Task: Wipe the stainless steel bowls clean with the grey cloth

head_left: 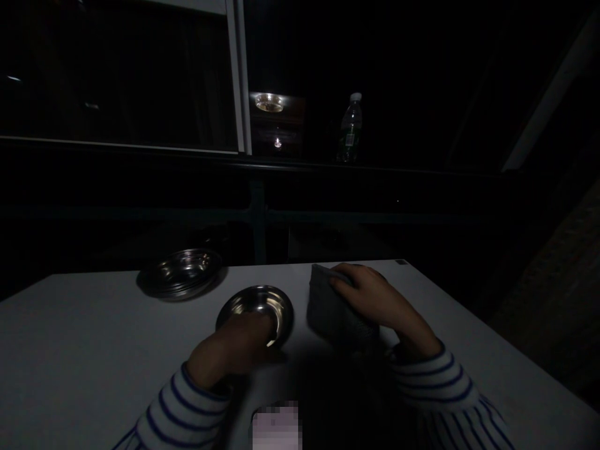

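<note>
A shiny metal bowl sits near the middle of the white table. My left hand is at its near side, fingers curled over the rim and partly hidden in shadow. To the right, my right hand grips a grey cloth, which hangs down in front of it. The cloth is apart from the bowl. A stack of similar metal bowls stands at the table's back left.
A clear plastic bottle with a white cap stands on a dark ledge beyond the table. Behind is a window frame with reflected lights. At the table's front edge is a blurred-out pinkish thing. The scene is very dark.
</note>
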`<state>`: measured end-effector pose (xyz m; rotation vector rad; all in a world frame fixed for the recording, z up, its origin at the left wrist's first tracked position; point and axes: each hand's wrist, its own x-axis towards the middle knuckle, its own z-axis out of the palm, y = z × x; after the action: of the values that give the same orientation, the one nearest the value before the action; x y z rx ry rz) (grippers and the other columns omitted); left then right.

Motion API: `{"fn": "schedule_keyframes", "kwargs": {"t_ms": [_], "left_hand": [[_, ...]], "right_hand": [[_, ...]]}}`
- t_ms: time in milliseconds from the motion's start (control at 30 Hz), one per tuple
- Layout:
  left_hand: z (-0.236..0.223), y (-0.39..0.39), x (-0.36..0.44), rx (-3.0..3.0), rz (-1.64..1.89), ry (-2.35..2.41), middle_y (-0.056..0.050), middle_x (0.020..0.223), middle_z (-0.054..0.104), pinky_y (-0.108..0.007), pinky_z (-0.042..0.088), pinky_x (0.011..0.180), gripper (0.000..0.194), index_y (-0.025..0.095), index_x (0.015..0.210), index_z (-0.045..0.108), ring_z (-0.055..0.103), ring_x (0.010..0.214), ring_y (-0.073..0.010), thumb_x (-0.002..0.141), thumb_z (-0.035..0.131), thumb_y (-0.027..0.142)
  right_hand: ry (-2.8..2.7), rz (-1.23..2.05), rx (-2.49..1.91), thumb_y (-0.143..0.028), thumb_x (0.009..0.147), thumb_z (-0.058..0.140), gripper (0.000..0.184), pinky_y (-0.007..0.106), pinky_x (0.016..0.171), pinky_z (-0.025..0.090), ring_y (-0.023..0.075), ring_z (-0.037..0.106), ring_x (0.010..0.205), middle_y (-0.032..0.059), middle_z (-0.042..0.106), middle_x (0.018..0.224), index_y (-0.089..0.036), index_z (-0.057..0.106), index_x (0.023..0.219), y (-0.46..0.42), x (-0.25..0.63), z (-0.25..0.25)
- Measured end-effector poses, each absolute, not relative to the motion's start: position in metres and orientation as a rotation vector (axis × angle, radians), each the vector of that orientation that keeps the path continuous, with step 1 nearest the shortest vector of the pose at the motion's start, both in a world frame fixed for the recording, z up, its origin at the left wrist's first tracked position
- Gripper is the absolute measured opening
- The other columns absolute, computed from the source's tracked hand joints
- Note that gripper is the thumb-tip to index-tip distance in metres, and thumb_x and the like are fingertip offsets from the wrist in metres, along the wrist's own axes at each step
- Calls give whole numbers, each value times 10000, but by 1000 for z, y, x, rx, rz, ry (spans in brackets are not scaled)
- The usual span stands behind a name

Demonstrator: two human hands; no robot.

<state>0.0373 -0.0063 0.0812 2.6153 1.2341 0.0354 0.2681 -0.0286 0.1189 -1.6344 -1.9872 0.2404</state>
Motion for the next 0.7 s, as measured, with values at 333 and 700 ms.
{"fn": "schedule_keyframes", "kwargs": {"t_ms": [333,700], "left_hand": [[83,-3,38,2660,22,1291,-146,877,686,-317,406,645,275,165,852,677,628,772,-259,759,445,280],[105,6,24,2299,443,1250,-47,739,685,-234,389,586,370,191,780,681,601,662,-179,814,379,401]], "right_hand": [[-1958,245,-1590,-300,845,428,219,269,701,399,193,604,867,36,667,918,-205,604,935,-28,269,119],[-2129,126,-1754,-285,840,389,214,260,628,337,187,585,781,59,651,852,-194,557,936,-30,267,116]]}}
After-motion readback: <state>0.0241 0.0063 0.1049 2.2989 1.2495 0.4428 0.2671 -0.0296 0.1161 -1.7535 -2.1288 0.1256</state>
